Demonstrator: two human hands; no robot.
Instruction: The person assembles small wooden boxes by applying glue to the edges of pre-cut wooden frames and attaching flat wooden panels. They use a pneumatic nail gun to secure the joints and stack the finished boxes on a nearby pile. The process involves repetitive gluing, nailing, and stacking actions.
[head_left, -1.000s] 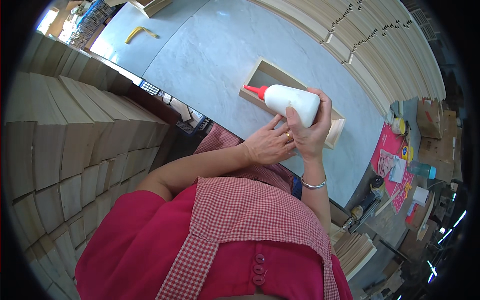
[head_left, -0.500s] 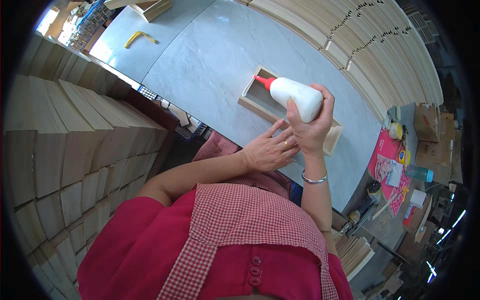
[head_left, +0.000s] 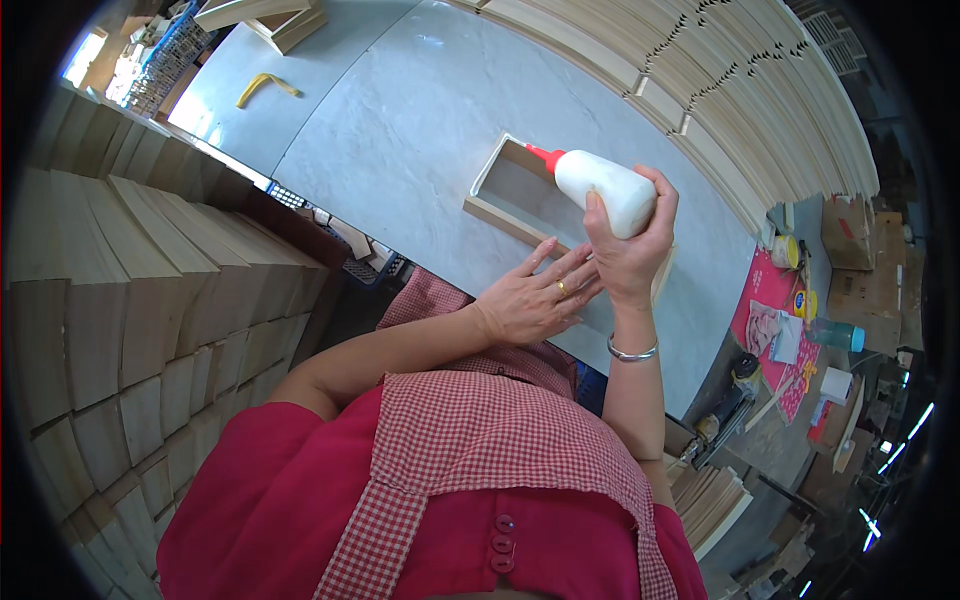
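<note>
My right hand (head_left: 625, 255) grips a white glue bottle (head_left: 603, 187) with a red nozzle, held tilted over a shallow rectangular wooden frame (head_left: 495, 214) that lies on the grey table (head_left: 400, 110). The nozzle points at the frame's far long edge. My left hand (head_left: 535, 295) rests flat with fingers spread on the frame's near edge, just left of the right wrist. A metal bangle circles my right wrist.
Stacked wooden boards (head_left: 120, 290) fill the left side. Long wooden slats (head_left: 760, 90) line the table's far edge. A yellow strip (head_left: 262, 86) and another wooden frame (head_left: 270, 18) lie at the far end. A bench at the right holds bottles, a red mat and tools (head_left: 790, 330).
My right hand has carried the glue bottle along the frame, its nozzle now nearer the frame's far edge. My left hand has spread flatter on the near edge.
</note>
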